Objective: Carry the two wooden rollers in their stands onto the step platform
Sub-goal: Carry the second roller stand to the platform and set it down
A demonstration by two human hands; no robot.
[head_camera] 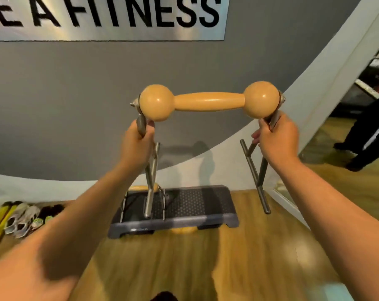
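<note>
A wooden roller [209,102] with two ball ends hangs in a grey metal stand [258,172], held up in the air in front of me. My left hand [136,142] grips the stand's left upright and my right hand [276,135] grips its right upright. Below on the floor lies the dark step platform [197,205]. A second wooden roller [140,188] in its stand rests on the platform's left half, largely hidden behind my left arm and the held stand's leg.
A grey wall with a large sign [106,18] rises behind the platform. Several shoes [25,216] lie on the wooden floor at the left. A person's dark-trousered legs [366,140] show at the right beside a white curved wall edge.
</note>
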